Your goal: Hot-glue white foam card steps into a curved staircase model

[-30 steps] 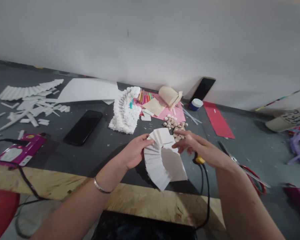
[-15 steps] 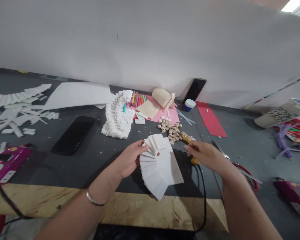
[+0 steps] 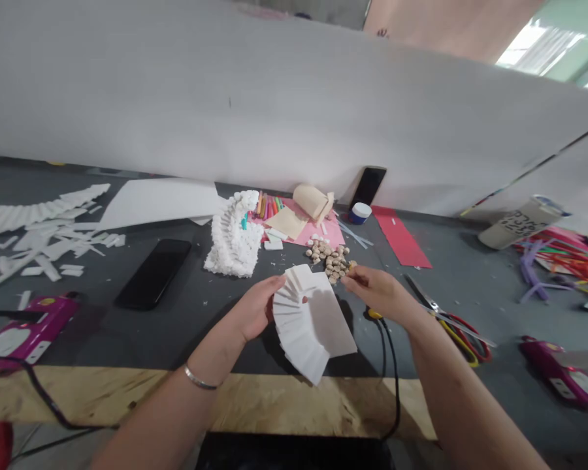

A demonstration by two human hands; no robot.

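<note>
My left hand [image 3: 255, 305] grips a white paper piece with fanned, overlapping strips [image 3: 296, 326], thumb on top at its left edge. A plain white flap [image 3: 328, 316] extends on the right side, and a small reddish spot shows near the middle. My right hand [image 3: 377, 290] is at the near right edge of a pile of small beige pieces [image 3: 337, 261], thumb and fingers pinched together; what is between them, if anything, is hidden. Under that hand lies a yellow tool [image 3: 374, 314] with a black cord, mostly covered. A bumpy white paper model [image 3: 235, 238] stands beyond my left hand.
Left are a black phone [image 3: 153, 274], a purple device [image 3: 42, 323] and white paper strips [image 3: 44, 241]. Red-handled scissors [image 3: 463, 333] lie right, near a second purple device [image 3: 563, 372]. Behind stand a blue-white jar [image 3: 360, 213], an upright phone [image 3: 368, 186] and red paper [image 3: 402, 238].
My right hand has moved left, toward the beige pieces. The view has shifted slightly. My left hand still holds the fanned paper in nearly the same place.
</note>
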